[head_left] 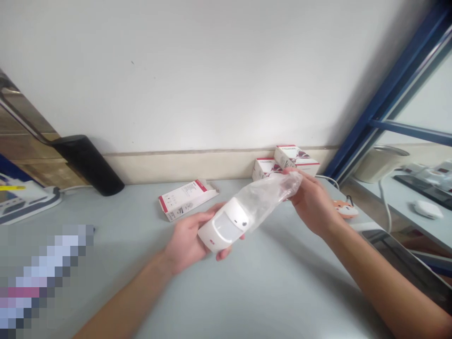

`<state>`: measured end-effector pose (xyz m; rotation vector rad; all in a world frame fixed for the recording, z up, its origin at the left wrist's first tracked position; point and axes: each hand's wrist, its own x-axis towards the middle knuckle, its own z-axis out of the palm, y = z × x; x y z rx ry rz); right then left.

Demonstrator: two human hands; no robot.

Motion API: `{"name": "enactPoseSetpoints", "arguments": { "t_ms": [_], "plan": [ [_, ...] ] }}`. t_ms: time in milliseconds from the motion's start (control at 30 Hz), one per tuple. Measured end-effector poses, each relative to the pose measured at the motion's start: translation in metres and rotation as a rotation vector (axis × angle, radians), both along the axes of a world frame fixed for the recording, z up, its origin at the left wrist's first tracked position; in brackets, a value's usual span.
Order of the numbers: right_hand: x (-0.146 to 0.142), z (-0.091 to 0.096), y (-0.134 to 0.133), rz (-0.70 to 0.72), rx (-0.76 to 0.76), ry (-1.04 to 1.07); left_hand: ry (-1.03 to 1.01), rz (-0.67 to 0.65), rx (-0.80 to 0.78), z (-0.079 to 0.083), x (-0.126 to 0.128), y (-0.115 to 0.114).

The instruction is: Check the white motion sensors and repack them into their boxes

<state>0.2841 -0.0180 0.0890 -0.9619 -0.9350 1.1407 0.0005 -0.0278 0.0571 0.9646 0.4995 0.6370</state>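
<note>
white motion sensor (224,225) at one end of a clear plastic bag (270,195), cradled in the curled left hand (187,238) above the grey counter (282,292); right hand (312,202) closed around the bag's far end, near small white boxes (275,165).

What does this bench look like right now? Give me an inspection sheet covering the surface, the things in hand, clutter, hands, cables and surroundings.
Surface: pale grey table, with arm shadows across it.
Things in hand: white motion sensor, partly inside a clear plastic bag.
Clutter: flat white box; two white boxes by the wall; orange plush toy; black tube.
Hands: left hand cradles the sensor from below; right hand grips the bag's far end.
Cables: white cable behind the right hand.
Surroundings: white wall; blue frame to the right.
</note>
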Motion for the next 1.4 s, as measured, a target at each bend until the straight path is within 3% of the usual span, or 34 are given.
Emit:
{"name": "enactPoseSetpoints", "arguments": {
  "t_ms": [333,467,600,700,867,1000,1200,1400],
  "plan": [
    [0.0,0.001,-0.005,0.046,-0.014,-0.017,0.003,-0.096,0.004,-0.007,-0.001,0.002],
    [0.001,-0.002,-0.004,0.034,0.025,-0.032,-0.008,-0.073,0.012,-0.004,-0.001,0.001],
    [0.0,0.0,-0.004,0.027,0.091,-0.01,-0.043,0.042,0.033,0.005,0.001,-0.002],
    [-0.012,-0.003,-0.01,0.119,0.107,-0.028,-0.069,0.124,0.059,0.009,0.001,-0.005],
    [-0.042,-0.021,-0.028,0.439,0.069,-0.152,0.051,0.132,0.121,0.004,-0.001,-0.008],
    [-0.052,-0.03,-0.033,0.45,0.024,-0.176,0.158,0.168,0.165,0.0,0.001,-0.01],
    [-0.056,-0.028,-0.035,0.584,0.065,-0.169,0.078,0.245,0.109,0.001,0.007,-0.009],
    [-0.057,-0.029,-0.038,0.582,0.043,-0.185,0.026,0.217,0.035,0.0,0.009,-0.009]
  ]
}}
